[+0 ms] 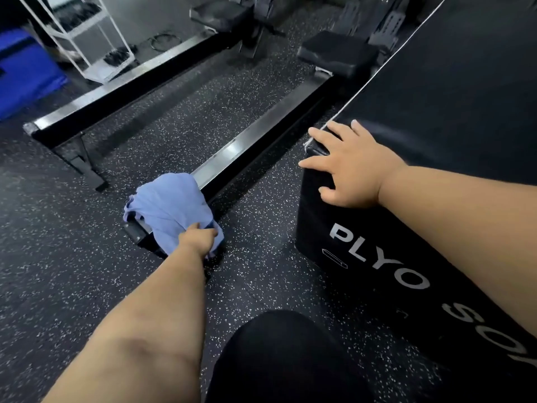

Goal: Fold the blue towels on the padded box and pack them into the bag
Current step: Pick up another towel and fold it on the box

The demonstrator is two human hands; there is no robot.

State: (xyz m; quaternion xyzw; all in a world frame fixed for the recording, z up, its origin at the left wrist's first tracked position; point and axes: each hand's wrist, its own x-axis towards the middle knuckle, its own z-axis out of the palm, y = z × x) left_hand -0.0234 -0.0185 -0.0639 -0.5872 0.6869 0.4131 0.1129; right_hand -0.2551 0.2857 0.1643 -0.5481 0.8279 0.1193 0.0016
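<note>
Gripping blue towel [171, 206] (crumpled), left hand [197, 237], right hand [353, 167] flat on padded box [436, 117]

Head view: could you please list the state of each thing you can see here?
Blue towel: crumpled, draped over the end of a metal bar, not folded.
Left hand: gripping the towel.
Right hand: open, resting on the box corner.
Padded box: top bare where visible.
Metal bar: lying on the floor.

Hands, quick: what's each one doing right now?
Left hand: closed, gripping the crumpled blue towel that lies over the end of the black steel rail.
Right hand: open, fingers spread on the corner of the padded box.
</note>
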